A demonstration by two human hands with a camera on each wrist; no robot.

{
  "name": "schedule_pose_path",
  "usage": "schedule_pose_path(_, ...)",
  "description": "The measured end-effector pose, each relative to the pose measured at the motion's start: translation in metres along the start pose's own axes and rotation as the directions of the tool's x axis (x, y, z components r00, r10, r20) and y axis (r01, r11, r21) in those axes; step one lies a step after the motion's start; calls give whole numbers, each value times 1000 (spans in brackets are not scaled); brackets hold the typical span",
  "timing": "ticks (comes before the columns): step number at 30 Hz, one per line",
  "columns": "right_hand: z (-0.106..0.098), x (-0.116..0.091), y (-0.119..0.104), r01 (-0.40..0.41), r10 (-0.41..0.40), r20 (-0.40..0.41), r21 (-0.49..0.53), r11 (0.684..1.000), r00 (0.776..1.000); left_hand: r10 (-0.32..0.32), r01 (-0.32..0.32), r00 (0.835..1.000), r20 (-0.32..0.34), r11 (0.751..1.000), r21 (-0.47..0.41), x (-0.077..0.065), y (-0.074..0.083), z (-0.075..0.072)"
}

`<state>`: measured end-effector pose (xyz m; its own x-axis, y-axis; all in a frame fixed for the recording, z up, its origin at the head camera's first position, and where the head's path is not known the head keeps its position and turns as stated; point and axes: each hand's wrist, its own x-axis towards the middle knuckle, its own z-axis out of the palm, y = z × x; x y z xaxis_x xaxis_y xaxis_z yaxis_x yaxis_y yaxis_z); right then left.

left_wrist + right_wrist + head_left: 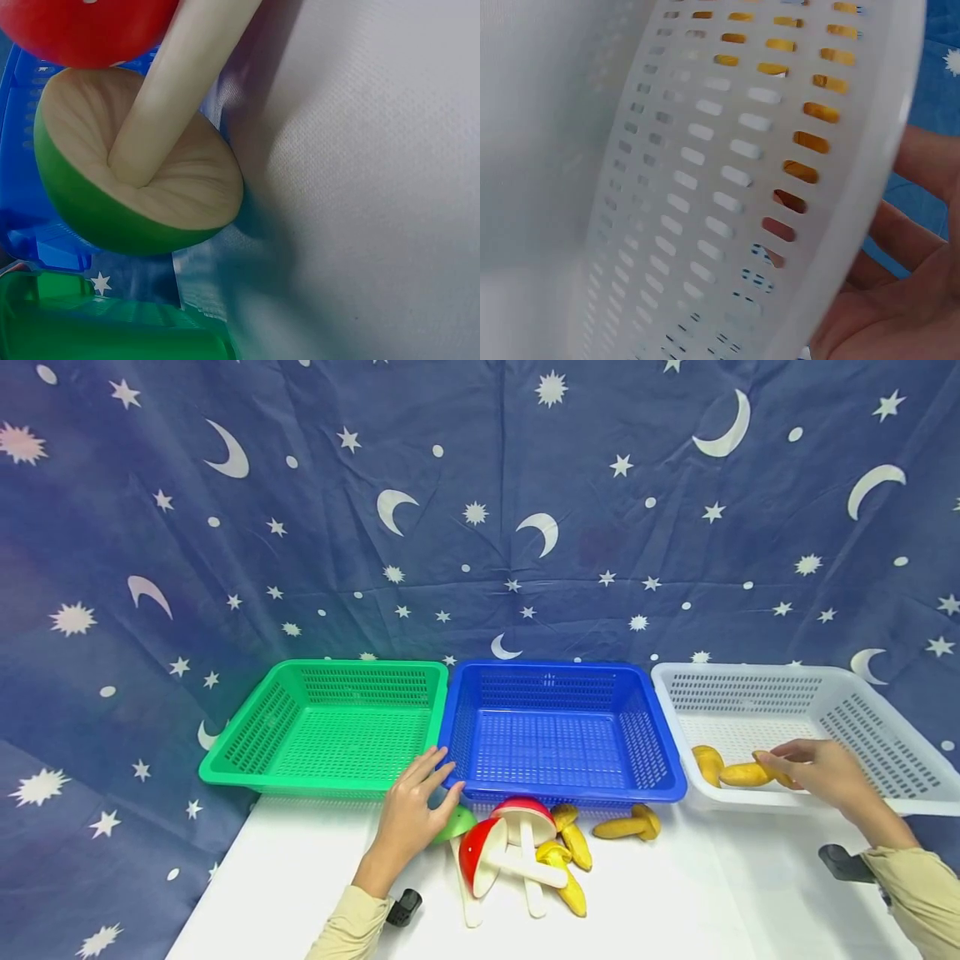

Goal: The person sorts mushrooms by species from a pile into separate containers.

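Note:
My right hand [828, 772] reaches over the front rim of the white basket [750, 672] and pinches a yellow mushroom [744, 774] by its cap end. Beside it in the basket lies another yellow mushroom [707, 764]. Through the slots in the right wrist view, yellow shows behind the basket wall [727, 150], near my fingers. My left hand [412, 810], fingers loosely spread, hovers by the corner where the green and blue baskets meet. Just right of its thumb is a green-capped mushroom [459, 823], its pale underside [195, 187] facing the left wrist camera.
Two red-capped mushrooms [474, 852] overlap on the white table [675, 893], with several yellow mushrooms [573, 893] to their right. Behind stand the green basket [247, 777] and the blue basket [570, 793], side by side against a starry blue cloth [465, 427].

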<state>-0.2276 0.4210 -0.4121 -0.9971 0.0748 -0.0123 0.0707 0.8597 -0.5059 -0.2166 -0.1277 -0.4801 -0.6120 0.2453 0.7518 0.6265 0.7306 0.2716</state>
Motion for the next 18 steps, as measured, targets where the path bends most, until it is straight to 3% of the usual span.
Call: schedule_pose_path(18, 8, 16, 6, 53, -44, 62, -146, 988, 997, 0, 0, 1000, 0, 1000, 4, -1, 0, 0)
